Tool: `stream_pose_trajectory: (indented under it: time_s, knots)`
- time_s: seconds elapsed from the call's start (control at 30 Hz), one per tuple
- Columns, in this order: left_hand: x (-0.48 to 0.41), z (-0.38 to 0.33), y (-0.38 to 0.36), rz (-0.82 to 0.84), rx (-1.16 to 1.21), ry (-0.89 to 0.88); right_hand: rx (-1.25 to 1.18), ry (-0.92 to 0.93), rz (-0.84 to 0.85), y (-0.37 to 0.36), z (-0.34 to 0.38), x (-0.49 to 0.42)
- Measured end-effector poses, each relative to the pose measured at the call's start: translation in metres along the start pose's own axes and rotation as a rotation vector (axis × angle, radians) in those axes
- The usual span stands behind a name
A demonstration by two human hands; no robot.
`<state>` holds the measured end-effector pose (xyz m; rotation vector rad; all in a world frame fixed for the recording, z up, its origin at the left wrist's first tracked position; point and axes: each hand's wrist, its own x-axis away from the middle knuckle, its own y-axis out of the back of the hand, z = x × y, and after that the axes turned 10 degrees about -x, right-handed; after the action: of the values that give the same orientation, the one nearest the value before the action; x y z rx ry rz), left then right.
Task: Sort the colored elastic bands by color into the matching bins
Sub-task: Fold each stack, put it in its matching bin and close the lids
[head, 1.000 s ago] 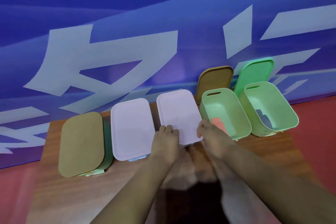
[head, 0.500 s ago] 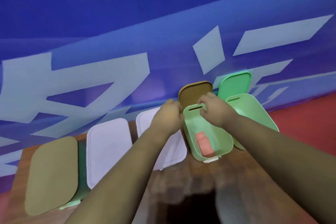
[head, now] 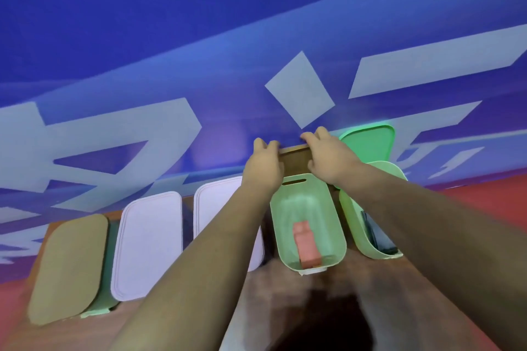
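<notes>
Wood-brown table fills the near view, its grain blurred, with a dark patch at six o'clock too smeared to identify. Red floor shows past the table at eight o'clock and at three.

A row of bins crosses the table. At eight o'clock a green bin sits under a tan lid. Just beside it lies the first lilac lid, and at seven o'clock the second lilac lid, partly behind the left forearm. At five o'clock an open green bin holds a salmon-red piece on its bottom; whether that is bands I cannot tell. At four o'clock a second open bin holds a dark object.

Beyond the open green bin, near mid-view, a brown lid stands on edge. The left hand grips its left side, fingers curled over the top edge. The right hand grips its right side, fingers hooked likewise.

At three o'clock a green lid leans upright against the blue banner wall, which carries large pale strokes and fills twelve o'clock
</notes>
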<state>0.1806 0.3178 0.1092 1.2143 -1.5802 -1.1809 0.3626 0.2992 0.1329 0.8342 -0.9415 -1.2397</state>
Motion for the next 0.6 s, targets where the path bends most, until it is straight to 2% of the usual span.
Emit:
stream_pose_trajectory:
  time_s: [0.13,0.27,0.4,0.5,0.6]
  knots:
    - [0.001,-0.003,-0.005,-0.007,0.016,0.071,0.012,-0.008,0.032,-0.005,-0.014,-0.006]
    - [0.014,-0.007,-0.002,-0.035,0.137,0.068,-0.01,0.039,0.021,0.0,-0.022,-0.001]
    - [0.047,-0.012,0.004,-0.141,0.311,0.06,-0.146,0.11,-0.09,0.005,-0.026,0.032]
    - [0.087,-0.013,-0.002,-0.167,0.405,0.055,-0.269,0.134,-0.139,-0.005,-0.033,0.078]
    - [0.131,-0.014,-0.023,-0.169,0.443,0.025,-0.289,0.177,-0.225,-0.031,-0.043,0.123]
